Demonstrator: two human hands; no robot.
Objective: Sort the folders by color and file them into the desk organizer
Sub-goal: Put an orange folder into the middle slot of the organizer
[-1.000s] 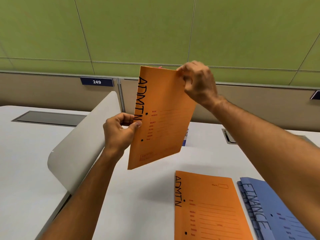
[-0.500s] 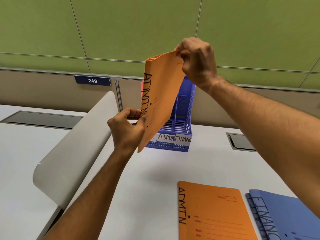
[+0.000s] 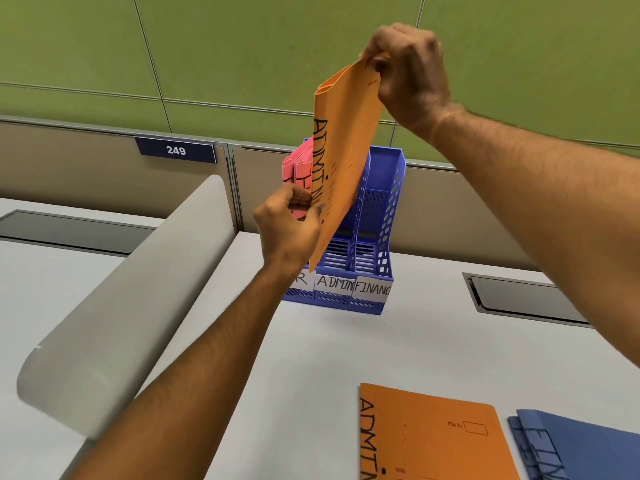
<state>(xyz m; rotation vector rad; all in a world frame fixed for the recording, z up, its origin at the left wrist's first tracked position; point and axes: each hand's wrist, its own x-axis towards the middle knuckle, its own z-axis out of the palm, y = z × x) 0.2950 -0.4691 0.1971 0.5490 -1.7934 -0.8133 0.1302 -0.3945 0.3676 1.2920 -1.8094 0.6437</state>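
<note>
A person holds an orange "ADMIN" folder [image 3: 343,161] upright above a blue three-slot desk organizer [image 3: 384,216] set against the partition at the back of a white desk [image 3: 311,358]. The right hand [image 3: 408,74] pinches the folder's top corner; the left hand [image 3: 291,226] grips its spine edge lower down, fingers curled round it. The folder's bottom corner hangs just in front of the organizer's base, not yet inside any slot.

The sorting looks partly done. Pink folders [image 3: 298,171] already stand in the left slot, their writing too hidden to read. The middle and right slots appear empty from here. Left to file, as far as can be seen: the folder in hand, a second orange folder [image 3: 433,434] lying flat on the desk near the front edge, and a small stack of blue folders [image 3: 581,445] just beside it at the right.

Paper labels on the organizer's front read "ADMIN" [image 3: 334,283] in the middle and "FINANC" [image 3: 372,289], cut off at the edge, on the right; the left label shows only an "R" behind the wrist. The flat orange folder carries hand-lettered "ADMIN" down its spine edge, and the top blue folder shows "FIN" running out of view. A navy plate [image 3: 176,150] on the partition reads "249".
</note>
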